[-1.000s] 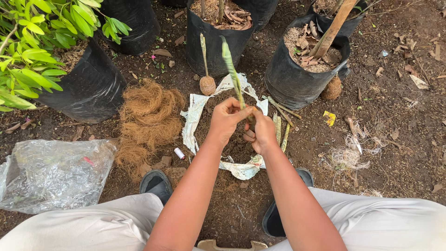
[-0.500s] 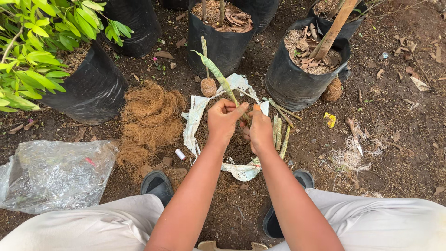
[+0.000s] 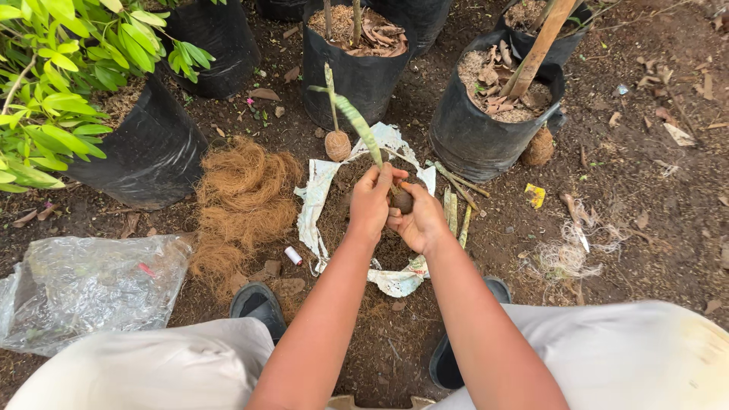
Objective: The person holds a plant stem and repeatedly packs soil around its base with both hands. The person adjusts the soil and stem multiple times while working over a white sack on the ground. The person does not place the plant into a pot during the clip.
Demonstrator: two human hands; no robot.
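Observation:
My left hand (image 3: 370, 203) grips the base of a green mottled plant cutting (image 3: 355, 120) that leans up and to the left. My right hand (image 3: 419, 222) cups a dark ball of soil (image 3: 402, 200) packed around the cutting's foot. Both hands hover over a torn white sack (image 3: 317, 199) spread on the ground with a heap of dark soil (image 3: 338, 216) on it. A second cutting with a wrapped round base (image 3: 337, 144) stands just beyond the sack.
A pile of brown coconut fibre (image 3: 243, 199) lies left of the sack, a clear plastic bag (image 3: 83, 285) further left. Black grow bags (image 3: 486, 129) with plants ring the far side. Loose cuttings (image 3: 454, 209) lie right of the sack. My sandalled feet (image 3: 260, 305) flank the soil.
The cutting has tilted from nearly upright to leaning left. My hands have shifted on its base, and the right hand has turned to cup the soil ball from below.

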